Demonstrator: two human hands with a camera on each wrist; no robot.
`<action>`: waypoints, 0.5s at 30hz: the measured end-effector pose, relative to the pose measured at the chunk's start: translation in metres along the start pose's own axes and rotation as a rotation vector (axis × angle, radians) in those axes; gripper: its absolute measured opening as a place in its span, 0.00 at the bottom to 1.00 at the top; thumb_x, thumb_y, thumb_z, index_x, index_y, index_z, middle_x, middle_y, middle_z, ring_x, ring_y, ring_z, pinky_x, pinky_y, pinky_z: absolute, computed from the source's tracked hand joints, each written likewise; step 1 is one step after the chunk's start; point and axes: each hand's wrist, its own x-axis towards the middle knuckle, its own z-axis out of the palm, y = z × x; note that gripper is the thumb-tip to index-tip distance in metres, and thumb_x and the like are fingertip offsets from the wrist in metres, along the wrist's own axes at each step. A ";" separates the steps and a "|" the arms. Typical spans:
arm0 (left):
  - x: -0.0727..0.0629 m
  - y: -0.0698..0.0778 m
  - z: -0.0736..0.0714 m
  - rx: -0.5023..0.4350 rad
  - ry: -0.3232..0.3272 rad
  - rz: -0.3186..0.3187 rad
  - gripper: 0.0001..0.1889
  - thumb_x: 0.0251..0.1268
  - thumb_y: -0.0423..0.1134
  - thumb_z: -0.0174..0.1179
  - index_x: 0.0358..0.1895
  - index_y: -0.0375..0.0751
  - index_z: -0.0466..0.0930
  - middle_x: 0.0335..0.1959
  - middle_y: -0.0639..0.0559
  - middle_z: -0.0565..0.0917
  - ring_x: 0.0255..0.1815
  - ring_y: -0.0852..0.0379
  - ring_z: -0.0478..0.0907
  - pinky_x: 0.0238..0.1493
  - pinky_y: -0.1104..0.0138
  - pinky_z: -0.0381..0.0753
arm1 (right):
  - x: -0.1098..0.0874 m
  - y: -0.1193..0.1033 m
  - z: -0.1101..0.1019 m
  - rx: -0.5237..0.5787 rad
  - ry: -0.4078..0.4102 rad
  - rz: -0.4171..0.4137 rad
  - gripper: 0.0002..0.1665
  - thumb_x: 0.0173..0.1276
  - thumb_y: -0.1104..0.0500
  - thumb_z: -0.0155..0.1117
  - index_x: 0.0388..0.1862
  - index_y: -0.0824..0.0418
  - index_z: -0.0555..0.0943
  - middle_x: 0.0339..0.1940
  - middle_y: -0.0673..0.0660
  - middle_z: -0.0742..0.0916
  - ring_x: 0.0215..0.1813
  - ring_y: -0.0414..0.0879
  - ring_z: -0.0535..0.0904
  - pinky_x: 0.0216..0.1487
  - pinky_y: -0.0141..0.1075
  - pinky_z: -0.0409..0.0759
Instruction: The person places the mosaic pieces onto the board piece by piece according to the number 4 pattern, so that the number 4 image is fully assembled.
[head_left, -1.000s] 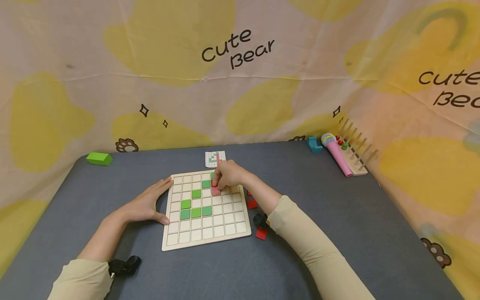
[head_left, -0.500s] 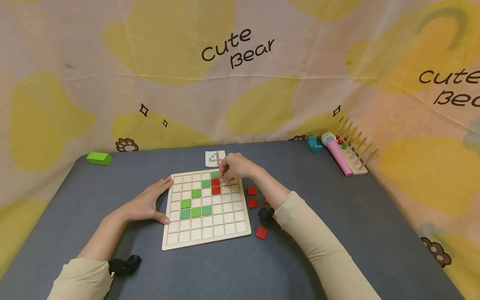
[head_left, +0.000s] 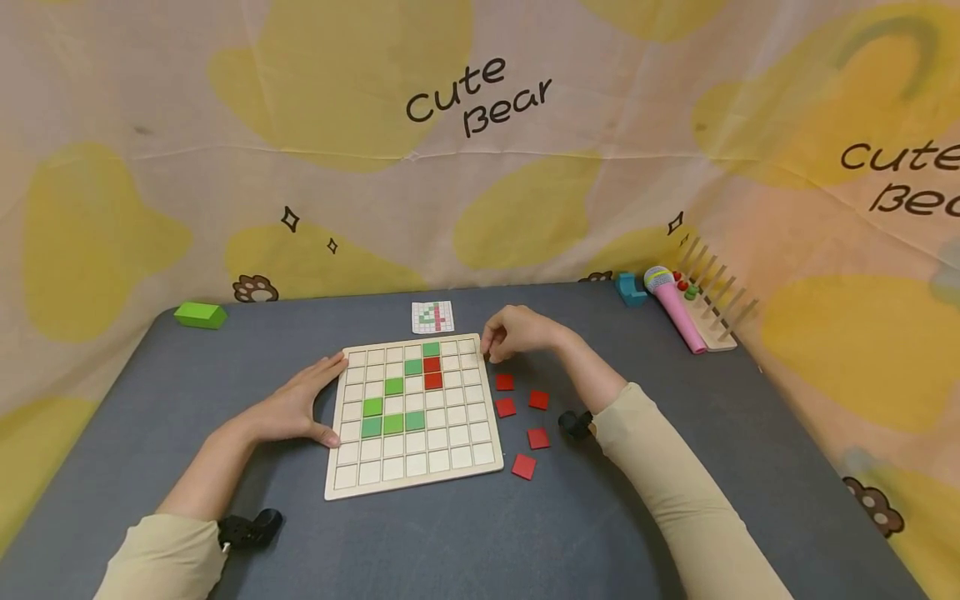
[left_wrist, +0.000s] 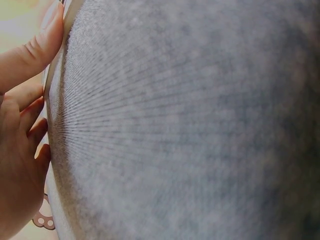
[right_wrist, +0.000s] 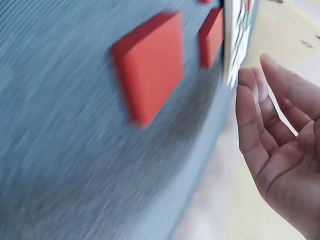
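Cream and gridded, the board point(head_left: 415, 402) lies on the counter point(head_left: 337, 550), bearing green tiles point(head_left: 393, 424) and two red tiles point(head_left: 432, 365). I see the left hand point(head_left: 300, 406) touching its left edge, thumb and fingers spread. I have the right hand point(head_left: 521, 331) beside its right edge, fingers loosely curved, holding nothing; five loose red tiles point(head_left: 538, 438) lie nearby.

Board point(head_left: 460, 437), pale cream, ruled into a grid of squares, with green tiles point(head_left: 393, 424) in lime and bluish shades and plain red tiles point(head_left: 523, 467); card point(head_left: 432, 317), white, its grid marked in green and pinkish red. Worktop point(head_left: 375, 550), dark blue-grey; cloth point(head_left: 337, 183), pale pink with yellow blotches, black lettering and star outlines, and brown paw prints. Block point(head_left: 200, 315), lime green; microphone point(head_left: 678, 317), pink-handled, its head grey with a yellow band; sleeves point(head_left: 675, 483), plain beige.
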 end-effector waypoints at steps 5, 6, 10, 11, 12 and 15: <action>0.000 0.000 0.000 -0.002 0.003 0.006 0.69 0.32 0.59 0.79 0.78 0.33 0.49 0.81 0.35 0.48 0.80 0.26 0.42 0.71 0.31 0.47 | -0.007 0.016 -0.004 0.001 -0.049 0.016 0.10 0.61 0.61 0.72 0.42 0.57 0.87 0.35 0.52 0.90 0.34 0.40 0.82 0.41 0.35 0.80; 0.000 0.000 0.000 -0.003 0.003 0.007 0.69 0.32 0.59 0.79 0.78 0.33 0.49 0.81 0.35 0.48 0.80 0.26 0.42 0.71 0.30 0.48 | -0.008 0.018 -0.004 0.001 -0.064 0.018 0.10 0.60 0.61 0.72 0.42 0.57 0.87 0.36 0.52 0.90 0.35 0.40 0.83 0.42 0.35 0.81; 0.000 -0.001 0.001 -0.009 0.002 0.007 0.69 0.32 0.59 0.79 0.79 0.34 0.49 0.82 0.36 0.48 0.80 0.27 0.42 0.71 0.31 0.47 | -0.010 0.023 -0.004 0.019 -0.124 0.013 0.13 0.59 0.61 0.74 0.44 0.59 0.86 0.38 0.54 0.90 0.38 0.38 0.83 0.45 0.33 0.81; 0.000 -0.001 0.001 -0.011 0.002 0.008 0.69 0.32 0.59 0.79 0.79 0.34 0.49 0.82 0.36 0.48 0.80 0.27 0.42 0.71 0.31 0.47 | -0.010 0.025 -0.003 0.030 -0.137 0.009 0.14 0.59 0.62 0.74 0.45 0.60 0.86 0.39 0.55 0.90 0.39 0.38 0.83 0.46 0.32 0.82; 0.000 -0.001 0.000 -0.012 0.001 0.009 0.69 0.32 0.59 0.79 0.79 0.34 0.49 0.82 0.36 0.48 0.80 0.27 0.42 0.71 0.31 0.47 | -0.010 0.026 -0.003 0.046 -0.148 0.007 0.15 0.59 0.62 0.74 0.45 0.61 0.86 0.40 0.56 0.89 0.40 0.38 0.83 0.46 0.32 0.82; 0.000 -0.001 0.000 -0.012 0.000 0.010 0.69 0.32 0.59 0.79 0.79 0.34 0.48 0.82 0.36 0.48 0.80 0.27 0.42 0.71 0.31 0.47 | -0.010 0.029 -0.002 0.087 -0.176 0.000 0.17 0.58 0.63 0.74 0.47 0.63 0.85 0.42 0.58 0.88 0.42 0.40 0.82 0.49 0.33 0.82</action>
